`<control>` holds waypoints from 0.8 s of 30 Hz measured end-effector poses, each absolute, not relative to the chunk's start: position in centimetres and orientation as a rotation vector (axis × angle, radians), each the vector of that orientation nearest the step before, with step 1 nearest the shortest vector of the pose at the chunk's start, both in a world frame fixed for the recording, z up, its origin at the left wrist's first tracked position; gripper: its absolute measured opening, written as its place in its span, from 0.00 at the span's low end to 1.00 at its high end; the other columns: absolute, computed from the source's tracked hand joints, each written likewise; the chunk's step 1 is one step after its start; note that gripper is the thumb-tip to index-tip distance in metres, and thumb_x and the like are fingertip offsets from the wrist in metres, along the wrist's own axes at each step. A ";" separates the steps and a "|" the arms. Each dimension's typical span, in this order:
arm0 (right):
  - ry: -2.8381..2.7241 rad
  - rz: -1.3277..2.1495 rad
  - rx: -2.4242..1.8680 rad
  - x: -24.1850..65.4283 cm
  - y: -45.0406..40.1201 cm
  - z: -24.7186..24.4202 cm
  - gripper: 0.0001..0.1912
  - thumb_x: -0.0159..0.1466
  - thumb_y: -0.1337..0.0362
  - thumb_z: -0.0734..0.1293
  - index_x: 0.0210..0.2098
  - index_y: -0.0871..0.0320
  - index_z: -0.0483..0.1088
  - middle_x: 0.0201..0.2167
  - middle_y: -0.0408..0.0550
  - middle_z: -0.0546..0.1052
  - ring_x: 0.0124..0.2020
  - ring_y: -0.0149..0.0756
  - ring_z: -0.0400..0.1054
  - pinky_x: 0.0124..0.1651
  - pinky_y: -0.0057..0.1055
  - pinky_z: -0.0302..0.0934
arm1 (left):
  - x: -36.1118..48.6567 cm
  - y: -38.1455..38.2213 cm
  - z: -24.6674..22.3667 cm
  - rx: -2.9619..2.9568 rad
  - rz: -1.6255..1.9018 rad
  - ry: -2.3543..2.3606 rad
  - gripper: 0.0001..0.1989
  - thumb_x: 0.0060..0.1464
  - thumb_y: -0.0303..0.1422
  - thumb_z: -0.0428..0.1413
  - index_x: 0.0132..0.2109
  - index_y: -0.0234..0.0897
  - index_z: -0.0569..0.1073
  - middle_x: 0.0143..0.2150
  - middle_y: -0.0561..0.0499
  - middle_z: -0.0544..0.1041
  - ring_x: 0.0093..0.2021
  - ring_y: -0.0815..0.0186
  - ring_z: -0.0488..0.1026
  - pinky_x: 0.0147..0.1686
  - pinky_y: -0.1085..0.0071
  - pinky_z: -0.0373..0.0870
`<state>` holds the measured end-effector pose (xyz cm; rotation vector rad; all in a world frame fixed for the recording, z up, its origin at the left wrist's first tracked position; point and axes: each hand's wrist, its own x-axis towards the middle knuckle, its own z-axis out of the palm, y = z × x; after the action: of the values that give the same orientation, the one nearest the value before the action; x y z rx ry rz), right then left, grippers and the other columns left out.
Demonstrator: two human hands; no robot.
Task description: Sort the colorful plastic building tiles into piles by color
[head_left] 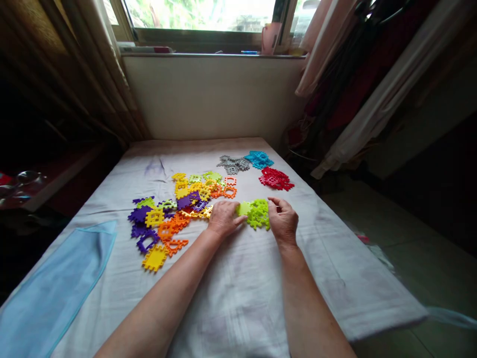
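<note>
My left hand (223,219) rests at the left end of a small pile of lime-green notched pieces (258,214), with its thumb stretched out and its fingertips on a flat green piece (244,209). At the right edge of that pile is my right hand (283,219), its fingers curled together; what they may hold is hidden. Left of my hands lies a mixed heap of yellow (154,258), purple (147,240), orange (166,229) and green pieces. Grey (233,164), blue (260,159) and red pieces (276,179) lie in separate piles farther back.
A pale cloth (238,293) covers the table. Near its left edge lies a light blue cloth (67,283). Behind the table stand a low wall (208,99) and a window sill holding a pink cup (270,39). Curtains hang on both sides.
</note>
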<state>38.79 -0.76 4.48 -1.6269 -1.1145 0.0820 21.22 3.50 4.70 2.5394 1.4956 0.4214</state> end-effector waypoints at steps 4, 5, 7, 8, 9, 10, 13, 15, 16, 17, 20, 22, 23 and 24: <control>-1.122 0.097 -1.618 38.9 -0.7 4.5 0.18 0.59 0.55 0.62 0.35 0.59 0.80 0.32 0.52 0.81 0.26 0.35 0.70 0.36 0.32 0.67 | 20.7 2.9 4.1 2.607 0.497 1.416 0.21 0.55 0.50 0.58 0.50 0.41 0.74 0.50 0.45 0.79 0.54 0.55 0.71 0.56 0.58 0.64; -1.122 0.102 -1.619 38.9 -0.7 4.4 0.18 0.59 0.55 0.62 0.35 0.59 0.79 0.32 0.52 0.81 0.26 0.35 0.70 0.36 0.32 0.67 | 20.3 2.9 4.2 2.621 0.529 1.390 0.21 0.56 0.49 0.58 0.50 0.42 0.74 0.51 0.45 0.78 0.54 0.55 0.71 0.57 0.57 0.63; -1.115 0.113 -1.626 38.9 -0.7 4.4 0.18 0.58 0.54 0.62 0.35 0.59 0.79 0.32 0.52 0.81 0.26 0.36 0.70 0.36 0.33 0.67 | 19.0 2.9 4.6 2.642 0.580 1.363 0.18 0.58 0.45 0.58 0.51 0.42 0.74 0.53 0.46 0.78 0.55 0.57 0.71 0.58 0.57 0.63; -1.111 0.119 -1.630 38.9 -0.7 4.3 0.18 0.58 0.54 0.62 0.35 0.59 0.79 0.32 0.52 0.81 0.26 0.36 0.70 0.37 0.33 0.67 | 18.0 3.0 5.0 2.651 0.599 1.370 0.16 0.59 0.43 0.57 0.51 0.42 0.74 0.52 0.47 0.78 0.55 0.57 0.72 0.58 0.58 0.63; -1.108 0.126 -1.633 38.9 -0.7 4.2 0.18 0.58 0.54 0.62 0.35 0.59 0.79 0.32 0.52 0.81 0.26 0.36 0.70 0.37 0.33 0.67 | 16.7 3.2 5.4 2.657 0.611 1.397 0.14 0.60 0.41 0.56 0.50 0.43 0.75 0.52 0.47 0.79 0.54 0.58 0.72 0.57 0.58 0.63; -1.108 0.134 -1.636 38.8 -0.7 4.2 0.18 0.58 0.54 0.62 0.35 0.59 0.79 0.32 0.51 0.81 0.26 0.36 0.70 0.37 0.33 0.67 | 15.1 3.4 5.9 2.659 0.614 1.441 0.13 0.60 0.39 0.55 0.49 0.43 0.76 0.51 0.48 0.80 0.53 0.59 0.73 0.57 0.59 0.64; -1.131 0.154 -1.636 38.3 -0.7 4.1 0.18 0.58 0.55 0.62 0.35 0.58 0.79 0.31 0.50 0.81 0.25 0.36 0.69 0.37 0.33 0.67 | 9.7 4.5 7.5 2.597 0.549 1.737 0.12 0.61 0.37 0.52 0.48 0.44 0.77 0.49 0.48 0.80 0.52 0.58 0.74 0.54 0.60 0.65; -1.151 0.156 -1.630 38.0 -0.7 4.1 0.17 0.58 0.55 0.62 0.34 0.58 0.79 0.30 0.51 0.81 0.25 0.36 0.69 0.37 0.33 0.66 | 6.2 5.3 8.2 2.500 0.364 2.005 0.15 0.59 0.39 0.53 0.50 0.43 0.76 0.52 0.46 0.79 0.53 0.55 0.73 0.54 0.59 0.65; -1.158 0.152 -1.627 37.8 -0.7 4.1 0.17 0.58 0.55 0.62 0.34 0.58 0.79 0.31 0.51 0.81 0.25 0.36 0.69 0.37 0.33 0.66 | 4.7 5.6 8.4 2.451 0.258 2.101 0.17 0.57 0.40 0.54 0.52 0.43 0.76 0.54 0.44 0.78 0.55 0.53 0.72 0.55 0.58 0.65; -1.163 0.147 -1.626 37.8 -0.8 4.1 0.17 0.58 0.55 0.62 0.33 0.58 0.79 0.30 0.51 0.81 0.25 0.36 0.69 0.37 0.33 0.66 | 3.6 5.9 8.4 2.402 0.162 2.161 0.19 0.56 0.41 0.55 0.53 0.43 0.75 0.55 0.44 0.78 0.56 0.51 0.72 0.55 0.58 0.65; -1.167 0.123 -1.632 38.0 -0.7 4.1 0.17 0.58 0.55 0.62 0.34 0.58 0.79 0.31 0.50 0.81 0.26 0.36 0.69 0.37 0.33 0.66 | 1.9 6.3 8.2 2.320 0.022 2.206 0.19 0.55 0.42 0.55 0.52 0.45 0.76 0.53 0.45 0.79 0.55 0.52 0.73 0.53 0.60 0.65; -1.153 0.109 -1.637 38.4 -0.7 4.0 0.17 0.58 0.55 0.62 0.34 0.58 0.79 0.31 0.50 0.81 0.25 0.36 0.68 0.37 0.32 0.66 | 1.7 6.3 7.9 2.314 0.019 2.195 0.18 0.57 0.42 0.53 0.52 0.46 0.76 0.51 0.46 0.80 0.53 0.53 0.74 0.52 0.61 0.66; -1.141 0.103 -1.638 38.6 -0.6 4.0 0.17 0.58 0.55 0.62 0.35 0.58 0.79 0.31 0.50 0.81 0.25 0.35 0.68 0.36 0.32 0.66 | 1.6 6.3 7.8 2.307 0.030 2.195 0.18 0.57 0.41 0.53 0.53 0.47 0.76 0.51 0.47 0.80 0.53 0.54 0.74 0.52 0.61 0.66; -1.128 0.099 -1.639 38.8 -0.6 3.9 0.18 0.58 0.55 0.62 0.35 0.58 0.79 0.31 0.50 0.81 0.25 0.35 0.68 0.36 0.32 0.66 | 1.6 6.3 7.8 2.288 0.048 2.205 0.19 0.58 0.41 0.52 0.54 0.46 0.75 0.53 0.46 0.80 0.54 0.54 0.74 0.52 0.62 0.67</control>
<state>38.80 -0.61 3.95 -1.6389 -1.1277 0.0994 1.63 6.29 7.80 2.2881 2.2048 0.0482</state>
